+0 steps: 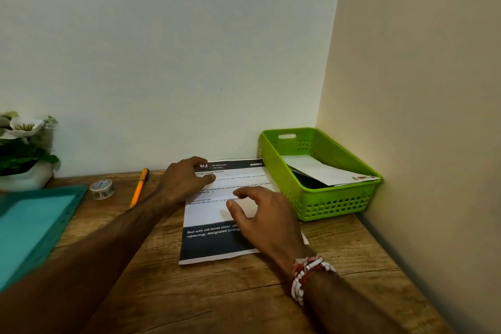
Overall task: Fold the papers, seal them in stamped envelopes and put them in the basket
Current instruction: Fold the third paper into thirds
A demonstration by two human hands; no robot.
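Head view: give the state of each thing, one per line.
paper: unfolded, flat on the desk.
left hand: open, resting on paper.
right hand: open, fingers touching paper.
basket: upright, holding an envelope.
envelope: in basket, stamped, leaning on rim.
pen: lying on desk.
tape: lying on desk.

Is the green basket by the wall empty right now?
No, a white stamped envelope lies inside the green basket, leaning against its near right rim.

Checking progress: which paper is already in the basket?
The white stamped envelope inside the green plastic basket; the printed sheet with dark bands lies unfolded on the wooden table.
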